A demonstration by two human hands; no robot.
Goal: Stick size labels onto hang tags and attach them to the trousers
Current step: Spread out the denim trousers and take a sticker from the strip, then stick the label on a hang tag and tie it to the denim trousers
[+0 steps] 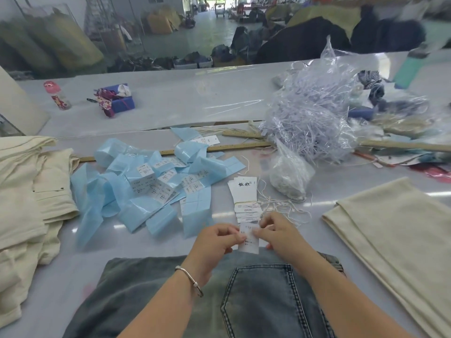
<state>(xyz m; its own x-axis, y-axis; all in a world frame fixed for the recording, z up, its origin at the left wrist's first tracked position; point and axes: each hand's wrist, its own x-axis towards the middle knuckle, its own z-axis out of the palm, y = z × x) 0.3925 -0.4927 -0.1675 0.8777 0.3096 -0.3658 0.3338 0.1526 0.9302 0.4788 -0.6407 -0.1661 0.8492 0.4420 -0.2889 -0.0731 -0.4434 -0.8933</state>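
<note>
Grey-blue denim trousers (256, 301) lie flat at the table's near edge, back pocket up. Just above their waistband my left hand (217, 242) and my right hand (275, 232) both pinch a white hang tag with a printed size label (249, 242) on it. A stack of white hang tags (245, 196) with strings lies right behind my hands. Blue backing strips with white size labels (151, 184) are scattered to the left.
Cream trousers are piled at the left (29, 191) and folded at the right (395, 235). A clear bag of white plastic fasteners (314, 118) and a smaller bag (290, 176) sit behind. Wooden rulers (244, 145) lie across the table.
</note>
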